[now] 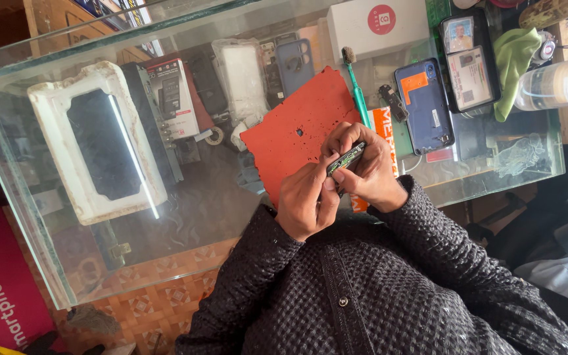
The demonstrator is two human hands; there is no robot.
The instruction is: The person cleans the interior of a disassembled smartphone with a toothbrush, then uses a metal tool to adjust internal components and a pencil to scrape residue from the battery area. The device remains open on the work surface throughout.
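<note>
Your left hand (pixel 307 197) and right hand (pixel 363 167) both pinch a small circuit board (pixel 346 158) over the red mat (pixel 290 128) on the glass tabletop (pixel 185 217). You seem mid-inspection; next calls for steady fingertips.

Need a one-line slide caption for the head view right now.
Both hands, left hand and right hand, grip a small circuit board above a red mat.

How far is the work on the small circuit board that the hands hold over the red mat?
Done: the blue phone lies open on the glass counter, back cover off. In hand: left hand and right hand both grip the small circuit board above the red mat. Left: the board is not yet back in the phone; the green brush lies unused.
</note>
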